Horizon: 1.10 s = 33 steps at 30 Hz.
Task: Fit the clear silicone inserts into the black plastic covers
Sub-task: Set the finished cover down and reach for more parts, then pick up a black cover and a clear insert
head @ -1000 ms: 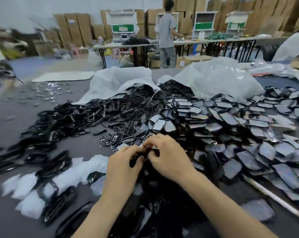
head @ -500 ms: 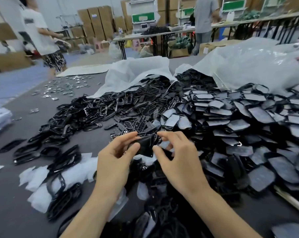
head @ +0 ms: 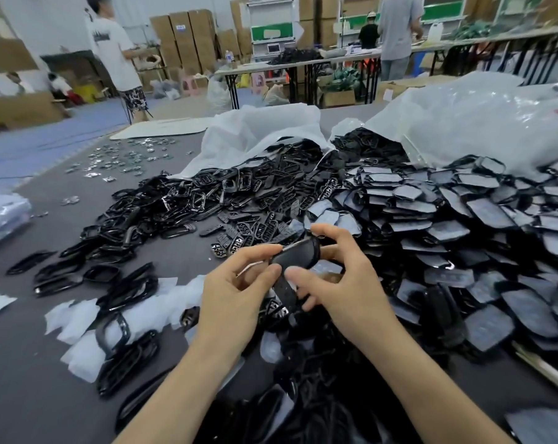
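Black near heap (head: 303,411): loose dark parts under both forearms, on the counter (head: 30,395); too blurred to sort by kind.
Left hand (head: 236,296): thumb and fingers curled, pinching near end of black plastic cover (head: 298,255).
Right hand (head: 345,283): thumb pressed on cover's top face, forefinger hooked over far end; closed round it.
Cover position: lifted off counter, between both hands, above near heap, far end tilted up.
Pale strip (head: 255,268): thin, sticking out under left fingers; maybe insert edge, cannot tell if seated.
Handling guess: cover light, stiff, glossy, likely slippery; best held by rim edges, thumbs free to press. Insert probably soft and floppy, prone to buckle; best pinched at one edge and worked in round the rim.
White scraps (head: 88,322): crumpled pieces left of hands, black frames lying on them.
Frame heap (head: 127,219): open black frames and slotted parts, spread mid-left.
Flat-piece heap (head: 463,219): dark plates with cloudy pale faces, overlapped, mid-right.
Left bag (head: 264,133): white plastic, mouth open, black frames spilling out.
Right bag (head: 463,123): clear-white plastic, slumped, black parts at mouth.
Silver bits (head: 127,158): scattered far-left, well apart from heaps.
Background: folding tables, cardboard boxes, people standing.
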Available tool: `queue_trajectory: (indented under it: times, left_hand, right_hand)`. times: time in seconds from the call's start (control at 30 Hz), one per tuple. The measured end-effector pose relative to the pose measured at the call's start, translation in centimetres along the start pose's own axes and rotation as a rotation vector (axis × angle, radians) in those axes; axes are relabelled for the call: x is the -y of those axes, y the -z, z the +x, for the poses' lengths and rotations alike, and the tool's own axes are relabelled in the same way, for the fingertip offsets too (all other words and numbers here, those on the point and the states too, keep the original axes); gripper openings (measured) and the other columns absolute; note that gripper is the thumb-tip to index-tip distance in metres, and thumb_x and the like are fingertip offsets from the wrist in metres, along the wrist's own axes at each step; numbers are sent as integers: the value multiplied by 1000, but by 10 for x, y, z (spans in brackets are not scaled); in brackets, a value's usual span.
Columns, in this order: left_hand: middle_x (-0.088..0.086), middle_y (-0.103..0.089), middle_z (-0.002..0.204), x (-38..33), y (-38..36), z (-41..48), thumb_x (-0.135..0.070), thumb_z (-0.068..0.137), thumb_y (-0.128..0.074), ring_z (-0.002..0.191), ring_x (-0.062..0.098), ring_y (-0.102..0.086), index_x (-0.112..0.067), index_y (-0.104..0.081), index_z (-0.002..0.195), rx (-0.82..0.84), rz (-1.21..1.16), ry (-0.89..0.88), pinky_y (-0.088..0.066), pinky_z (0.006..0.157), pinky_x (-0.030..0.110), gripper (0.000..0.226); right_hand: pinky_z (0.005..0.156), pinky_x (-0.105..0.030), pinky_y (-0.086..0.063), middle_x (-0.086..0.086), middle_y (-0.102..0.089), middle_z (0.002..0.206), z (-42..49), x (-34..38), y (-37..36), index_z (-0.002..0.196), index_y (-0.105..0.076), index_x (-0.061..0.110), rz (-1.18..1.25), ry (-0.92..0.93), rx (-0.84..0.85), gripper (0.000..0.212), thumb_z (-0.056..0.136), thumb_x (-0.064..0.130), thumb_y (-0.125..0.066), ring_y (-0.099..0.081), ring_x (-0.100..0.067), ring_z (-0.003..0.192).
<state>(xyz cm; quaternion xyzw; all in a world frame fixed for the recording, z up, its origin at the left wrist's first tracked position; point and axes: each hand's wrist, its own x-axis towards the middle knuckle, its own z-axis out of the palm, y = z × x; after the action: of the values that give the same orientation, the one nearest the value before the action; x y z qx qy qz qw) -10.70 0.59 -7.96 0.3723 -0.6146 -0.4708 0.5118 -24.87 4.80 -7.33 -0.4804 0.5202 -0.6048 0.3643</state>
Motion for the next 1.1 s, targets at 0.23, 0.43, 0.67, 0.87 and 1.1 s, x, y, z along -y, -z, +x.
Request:
queue_trajectory:
  times: [0.23,0.43,0.67,0.87,1.1]
  left_hand:
    - [-7,-70,98,-7,13,10,-8,86,-67,95,8,-64,-23,-73,92,-21,515,-227,-45,88,19,17]
    - [8,-30,151,-8,93,33,-17,93,-45,141,36,-16,-31,-43,136,-266,1161,504,-11,109,63,45]
    - [8,-56,129,8,98,31,3,87,-49,114,36,-50,-26,-60,126,-222,1110,209,-45,94,43,50]
    - [8,-66,97,5,96,33,26,71,-41,77,22,-56,-18,-63,124,-374,915,-31,-41,69,25,72]
    - [-2,-68,96,-15,46,24,-4,99,-45,61,16,-71,-24,-53,130,-193,229,30,-54,52,17,38]
  right_hand:
    - [64,-16,-51,7,-63,101,-5,4,-3,120,-43,59,-252,86,-19,78,77,-1,-71,-59,-6,57]
    - [62,-15,-48,16,-67,92,-1,5,8,110,-60,39,-452,149,-169,51,80,-3,-65,-60,-10,65]
    - [50,-1,-32,16,-65,77,-9,1,1,90,-74,16,-540,252,-111,33,83,-12,-57,-51,10,52]
    - [49,-8,-36,14,-61,96,-6,-4,3,92,-71,25,-502,234,-127,38,84,-9,-59,-51,-9,57]
    - [71,-9,-46,13,-65,96,-6,-3,2,105,-64,35,-475,153,-161,40,83,2,-66,-61,-1,78]
